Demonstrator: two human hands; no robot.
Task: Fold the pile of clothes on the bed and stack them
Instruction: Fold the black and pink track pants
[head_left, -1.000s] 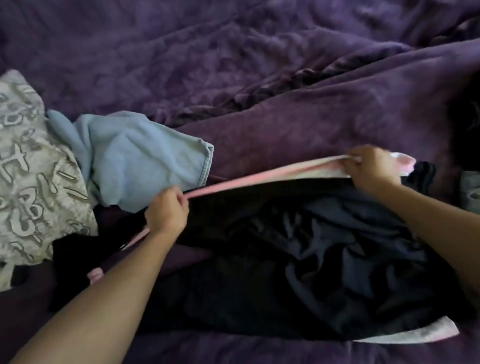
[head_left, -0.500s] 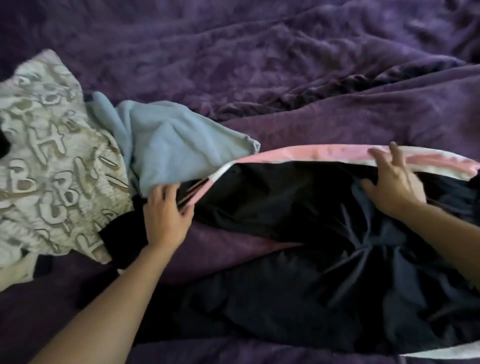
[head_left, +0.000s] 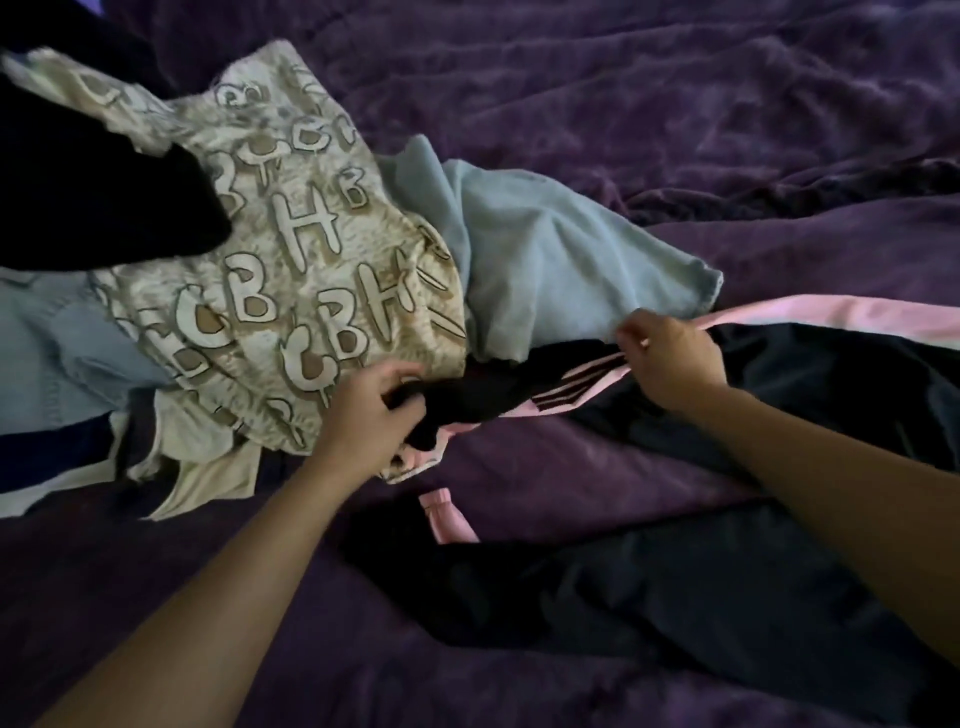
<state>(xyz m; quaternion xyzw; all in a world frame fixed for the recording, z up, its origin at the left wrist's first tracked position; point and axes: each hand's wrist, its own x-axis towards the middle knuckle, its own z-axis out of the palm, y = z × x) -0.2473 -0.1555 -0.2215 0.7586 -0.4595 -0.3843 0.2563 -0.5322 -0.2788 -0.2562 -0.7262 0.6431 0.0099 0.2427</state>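
Note:
A black garment with pink and white stripes (head_left: 810, 374) lies spread over the purple bed, running from the centre to the right edge. My left hand (head_left: 366, 415) grips its black end near the pink cuff. My right hand (head_left: 670, 358) pinches the pink stripe edge a little to the right. A second black part with a pink cuff (head_left: 447, 514) lies nearer to me. To the left is the pile: a beige letter-print garment (head_left: 291, 291), a light blue garment (head_left: 561, 270) and a black piece (head_left: 88, 182).
The purple blanket (head_left: 623, 104) covers the whole bed, rumpled into ridges at the back right. More light blue denim (head_left: 52, 358) and a white piece (head_left: 47, 488) lie at the left edge under the pile.
The view has swung left, showing more of the pile. Both hands moved left along the black garment; my right hand left the flat fabric and now pinches the pink edge near my left hand.

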